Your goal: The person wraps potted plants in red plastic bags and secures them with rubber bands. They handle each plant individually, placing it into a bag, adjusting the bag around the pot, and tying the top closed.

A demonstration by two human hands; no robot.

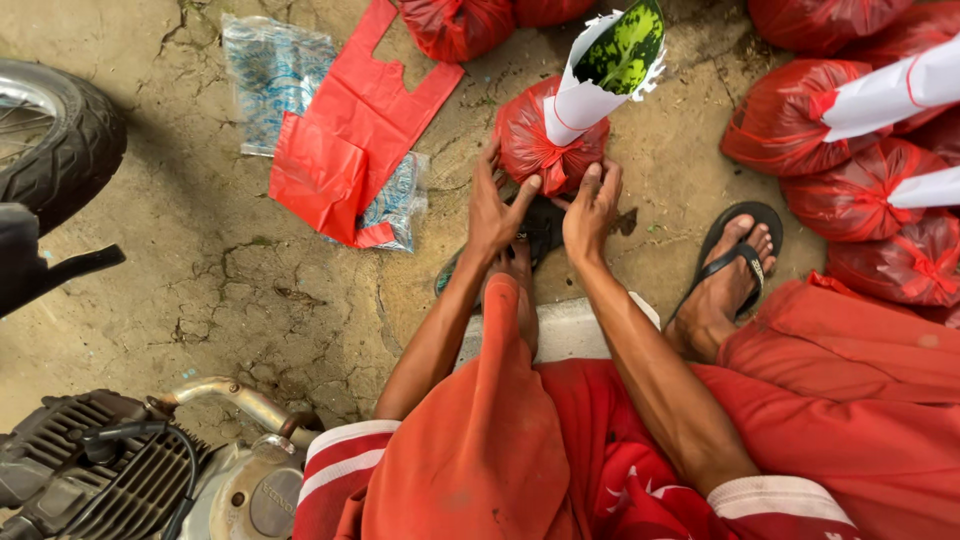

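**Two hands gripping a red bagged plant on cracked ground**

While the camera looked straight down, a person in orange trousers and a red shirt sat over a cracked concrete floor (250, 300). At the lower left sat a motorcycle engine (110, 480) with its exhaust pipe, and a motorcycle tyre (60, 130) showed at the upper left edge. At the right edge lay a heap of tied red plastic bags (860, 180), some with white paper cones sticking out. A flat, empty red plastic carrier bag (350, 140) lay on the floor to the left, partly over clear printed plastic sheets (270, 70).

Just ahead of the person, at top centre, stood a red bagged plant (535, 140), its white paper cone (585, 95) wrapped around a green speckled leaf (625, 45). The left hand (495, 210) gripped the bag's lower left side, fingers curled onto the plastic. The right hand (592, 205) gripped its lower right side, fingertips pressed against it. A right foot in a black flip-flop (735, 265) rested on the floor near the right hand.
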